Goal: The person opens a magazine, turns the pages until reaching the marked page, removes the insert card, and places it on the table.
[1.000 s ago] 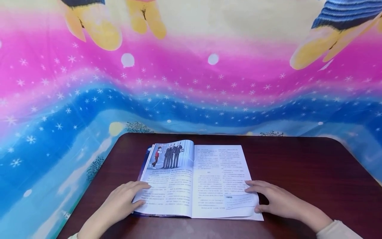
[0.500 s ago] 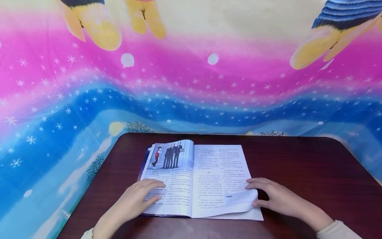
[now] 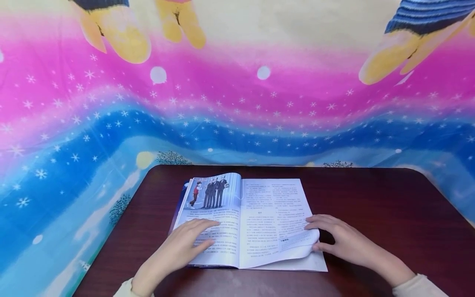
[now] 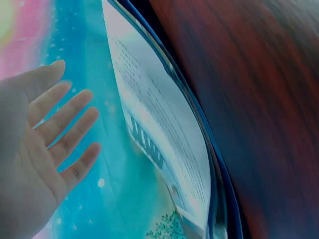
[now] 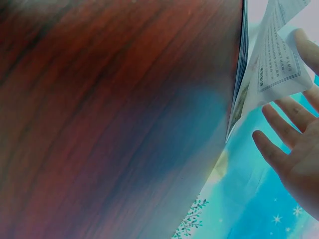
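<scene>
An open magazine point(image 3: 261, 210) lies on the dark wooden table, with a cartoon of suited figures on its left page point(image 3: 213, 194). My left hand point(image 3: 183, 243) is held over the lower left page; in the left wrist view its fingers are extended and hold nothing. Beside the right page, my right hand point(image 3: 343, 239) pinches the lower outer corner of a leaf point(image 3: 302, 243) between thumb and fingers. That corner curls upward, showing part of the page beneath. In the right wrist view, the bent leaf point(image 5: 279, 64) reaches the thumb, while the lower fingers are spread.
The dark red-brown table point(image 3: 382, 206) extends on both sides of the magazine. Behind it hangs a colourful cloth point(image 3: 237, 103) with snowflakes and cartoon legs, which meets the table's far edge.
My left hand has moved rightward, from the magazine's left edge to over the left page. My right hand has lifted the leaf's lower corner, which now curls higher.
</scene>
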The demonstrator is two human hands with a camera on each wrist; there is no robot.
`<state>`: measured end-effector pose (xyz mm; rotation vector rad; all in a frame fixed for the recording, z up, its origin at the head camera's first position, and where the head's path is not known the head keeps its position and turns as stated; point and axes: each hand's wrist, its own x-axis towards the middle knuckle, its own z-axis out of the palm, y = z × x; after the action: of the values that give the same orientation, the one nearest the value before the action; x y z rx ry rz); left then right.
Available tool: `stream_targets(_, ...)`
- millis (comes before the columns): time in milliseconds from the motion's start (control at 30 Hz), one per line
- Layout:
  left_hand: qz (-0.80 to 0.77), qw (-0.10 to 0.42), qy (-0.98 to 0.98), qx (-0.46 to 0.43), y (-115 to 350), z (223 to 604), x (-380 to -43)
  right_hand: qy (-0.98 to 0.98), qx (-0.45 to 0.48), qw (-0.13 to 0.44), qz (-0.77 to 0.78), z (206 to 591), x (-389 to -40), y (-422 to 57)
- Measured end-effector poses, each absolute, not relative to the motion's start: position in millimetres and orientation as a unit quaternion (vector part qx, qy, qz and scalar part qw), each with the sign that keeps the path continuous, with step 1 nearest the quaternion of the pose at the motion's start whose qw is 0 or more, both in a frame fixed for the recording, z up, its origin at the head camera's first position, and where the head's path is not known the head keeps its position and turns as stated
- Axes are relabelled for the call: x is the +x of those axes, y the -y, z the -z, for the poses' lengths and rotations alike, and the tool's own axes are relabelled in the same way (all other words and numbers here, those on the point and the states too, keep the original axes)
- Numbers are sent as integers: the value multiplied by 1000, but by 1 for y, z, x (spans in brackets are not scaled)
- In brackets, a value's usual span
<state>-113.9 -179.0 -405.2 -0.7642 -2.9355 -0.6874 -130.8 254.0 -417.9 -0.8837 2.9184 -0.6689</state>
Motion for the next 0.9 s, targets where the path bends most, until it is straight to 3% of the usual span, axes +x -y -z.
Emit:
stream_targets(467, 228, 61, 921, -309, 134, 399, -119, -900, -323, -88, 281, 414, -137, -248)
stream_targets(900, 257, 112, 891, -356, 86, 393, -118, -877, -336, -114, 324, 405, -145, -235)
